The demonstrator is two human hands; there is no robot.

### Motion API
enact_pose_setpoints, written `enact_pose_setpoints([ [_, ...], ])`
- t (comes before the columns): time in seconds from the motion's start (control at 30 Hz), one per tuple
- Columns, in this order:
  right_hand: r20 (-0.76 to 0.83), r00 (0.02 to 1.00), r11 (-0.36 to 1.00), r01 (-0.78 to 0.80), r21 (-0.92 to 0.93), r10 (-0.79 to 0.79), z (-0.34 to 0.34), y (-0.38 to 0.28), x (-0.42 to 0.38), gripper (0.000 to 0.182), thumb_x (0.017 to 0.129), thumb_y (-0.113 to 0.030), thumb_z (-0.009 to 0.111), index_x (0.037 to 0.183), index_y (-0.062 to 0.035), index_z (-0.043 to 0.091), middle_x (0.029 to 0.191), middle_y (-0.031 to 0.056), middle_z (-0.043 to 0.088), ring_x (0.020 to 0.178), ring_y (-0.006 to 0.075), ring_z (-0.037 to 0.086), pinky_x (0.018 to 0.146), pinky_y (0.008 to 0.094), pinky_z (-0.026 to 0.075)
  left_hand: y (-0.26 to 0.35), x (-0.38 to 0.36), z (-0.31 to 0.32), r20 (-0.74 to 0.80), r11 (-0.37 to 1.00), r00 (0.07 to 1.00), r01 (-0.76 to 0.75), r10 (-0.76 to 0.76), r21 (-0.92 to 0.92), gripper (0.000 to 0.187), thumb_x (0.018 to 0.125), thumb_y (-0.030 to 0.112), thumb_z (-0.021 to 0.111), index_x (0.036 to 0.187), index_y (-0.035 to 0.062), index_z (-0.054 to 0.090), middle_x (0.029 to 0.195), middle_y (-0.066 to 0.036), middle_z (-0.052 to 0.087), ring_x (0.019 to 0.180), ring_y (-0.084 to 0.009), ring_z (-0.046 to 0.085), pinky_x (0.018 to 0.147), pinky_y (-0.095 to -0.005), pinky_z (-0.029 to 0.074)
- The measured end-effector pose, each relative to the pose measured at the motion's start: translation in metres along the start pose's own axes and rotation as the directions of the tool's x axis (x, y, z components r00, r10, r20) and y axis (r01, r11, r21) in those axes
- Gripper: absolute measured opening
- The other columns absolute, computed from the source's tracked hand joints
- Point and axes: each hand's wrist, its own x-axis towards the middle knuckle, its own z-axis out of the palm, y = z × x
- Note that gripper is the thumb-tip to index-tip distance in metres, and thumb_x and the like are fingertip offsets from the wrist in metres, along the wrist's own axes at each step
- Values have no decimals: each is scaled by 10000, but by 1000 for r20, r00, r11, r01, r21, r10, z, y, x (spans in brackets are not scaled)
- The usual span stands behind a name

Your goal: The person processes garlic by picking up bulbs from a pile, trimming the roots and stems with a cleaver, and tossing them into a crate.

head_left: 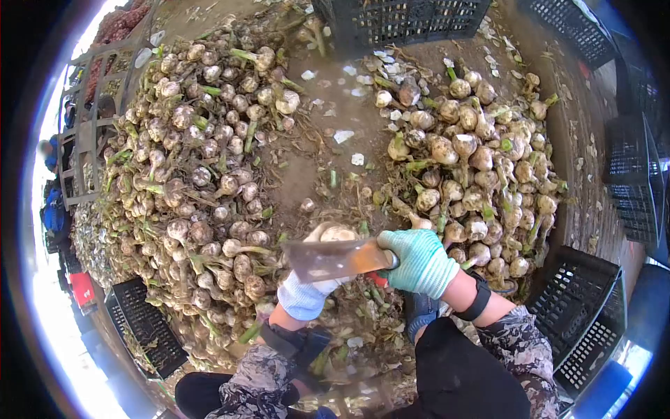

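Observation:
My right hand point(421, 262), in a green-striped glove, is closed round the handle of a broad-bladed knife point(324, 260). The blade points left, and its metal has a brownish patch close to the handle. Behind it my left hand point(304, 293), in a white glove, is closed on a garlic bulb point(338, 234). The bulb's pale top shows above the blade, while the blade hides most of the fingers. Heaped garlic with cut stems point(223, 146) lies to the left of my hands. Another heap of garlic bulbs point(481, 164) lies to the right.
Black plastic crates stand around me: one crate point(412, 22) ahead, another crate point(576, 297) at right and a crate point(148, 327) at lower left. Stem bits and papery skins litter the dirt floor point(328, 153) between the heaps. My knees are bent below my hands.

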Motion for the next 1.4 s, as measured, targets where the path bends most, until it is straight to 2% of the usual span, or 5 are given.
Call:
enact_pose_setpoints([
  [0.4, 28, 957, 952, -290, 95, 288, 37, 33, -20, 278, 616, -183, 653, 858, -67, 580, 631, 162, 551, 612, 324, 558, 542, 355, 449, 7, -5, 15, 219, 493, 976, 186, 9, -850, 350, 777, 88, 507, 1117, 19, 457, 1005, -110, 534, 929, -163, 508, 777, -314, 441],
  [0.63, -78, 983, 943, 135, -305, -166, 174, 152, -44, 634, 631, -299, 715, 1108, 33, 463, 969, 121, 590, 849, 206, 568, 760, 256, 456, 83, 73, 27, -190, 952, 982, -78, 21, -297, 694, 589, 172, 733, 1165, -6, 390, 1127, -165, 460, 1079, -255, 433, 894, -341, 371],
  [0.7, 170, 859, 721, -500, 480, 483, 118, 104, -53, 631, 644, -327, 704, 1096, 35, 453, 919, 114, 587, 815, 196, 559, 708, 259, 462, 60, 79, -2, -420, 983, 903, 152, -94, 107, 560, 607, 114, 683, 1093, -21, 438, 1123, -162, 457, 1045, -232, 455, 853, -318, 431],
  [0.97, 119, 857, 511, -404, 758, 501, 92, 88, -37, 481, 608, -140, 736, 989, 51, 512, 576, -21, 459, 532, 64, 394, 461, 230, 367, -94, 64, -164, -131, -343, 979, 71, -155, 937, 301, 773, 182, 459, 1059, 109, 514, 1107, -129, 478, 1067, -265, 418, 914, -405, 307],
  [1.4, 130, 809, 694, -564, 447, 573, 79, 76, -34, 521, 627, -67, 701, 1076, 48, 464, 664, 24, 538, 588, 83, 450, 516, 248, 420, -52, 9, -80, 24, 483, 913, 193, -408, 854, 454, 539, 163, 683, 959, 70, 535, 1120, -152, 465, 1012, -332, 470, 847, -362, 412],
])
